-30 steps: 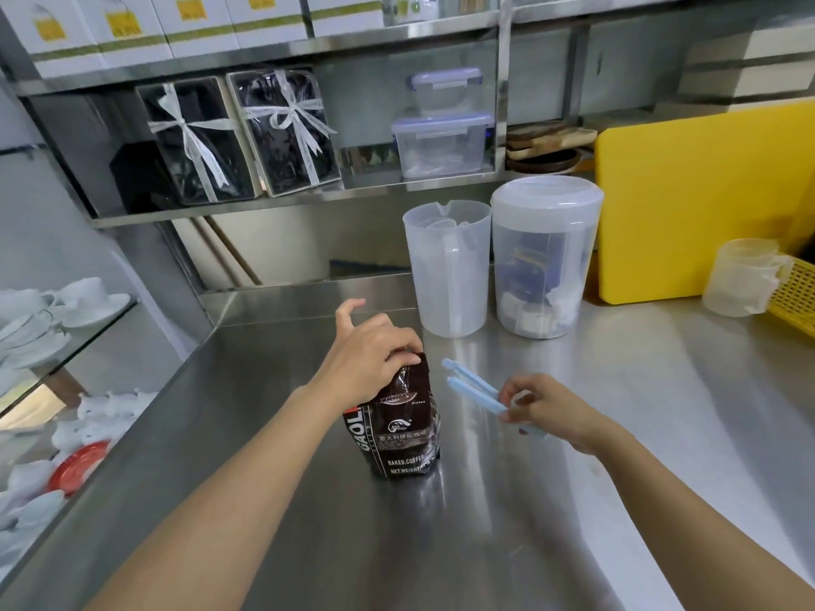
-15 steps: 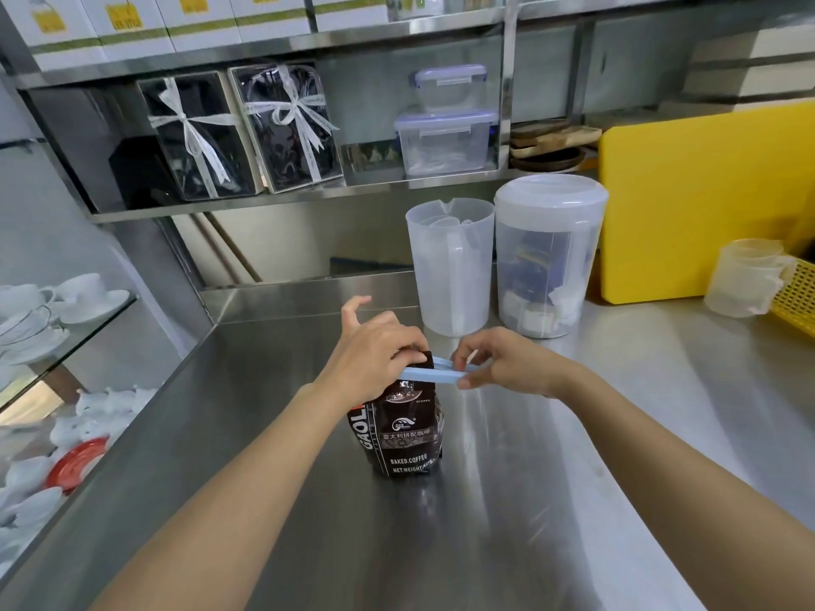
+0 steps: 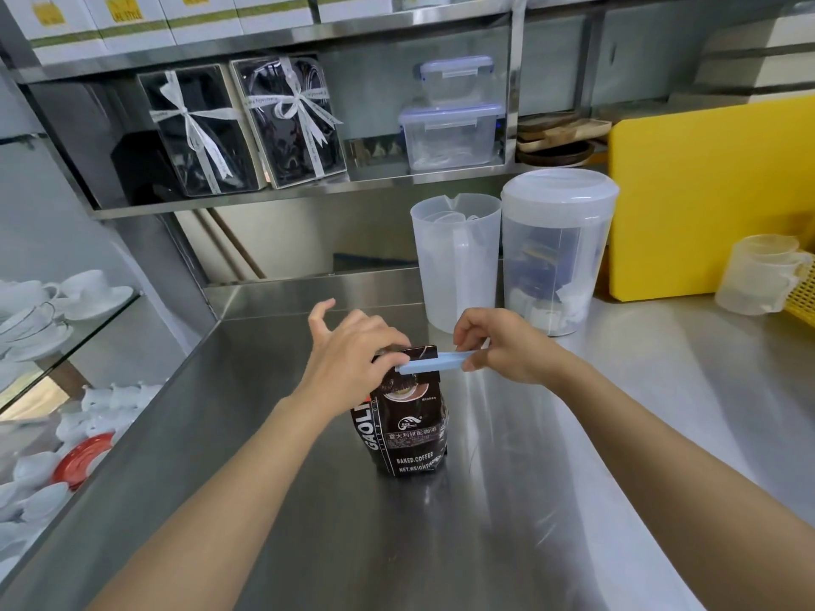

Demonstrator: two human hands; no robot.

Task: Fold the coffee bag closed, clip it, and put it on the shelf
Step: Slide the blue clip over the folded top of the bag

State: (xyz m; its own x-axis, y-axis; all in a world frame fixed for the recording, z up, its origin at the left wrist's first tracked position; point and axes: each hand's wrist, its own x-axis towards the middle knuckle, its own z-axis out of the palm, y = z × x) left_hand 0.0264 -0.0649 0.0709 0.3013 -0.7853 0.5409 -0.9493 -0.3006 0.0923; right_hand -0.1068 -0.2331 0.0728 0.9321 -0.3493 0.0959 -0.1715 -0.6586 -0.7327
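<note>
Two hands work the clipping step: the left hand (image 3: 348,359) pinches the coffee bag (image 3: 403,427), upright on the counter (image 3: 551,500), while the right hand (image 3: 502,346) holds the blue clip (image 3: 430,362) across its fold. Next, I'd say, snap it shut.

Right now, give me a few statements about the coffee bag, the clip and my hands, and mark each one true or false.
1. The coffee bag stands upright on the steel counter. True.
2. The blue clip lies flat on the counter, away from the bag. False: it sits across the bag's folded top.
3. The right hand pinches the clip's right end. True.
4. The left hand rests on the counter, clear of the bag. False: its grip is on the bag's top, at the clip's left end.
5. The bag is already on the shelf. False: it is on the counter, below the shelf.
</note>
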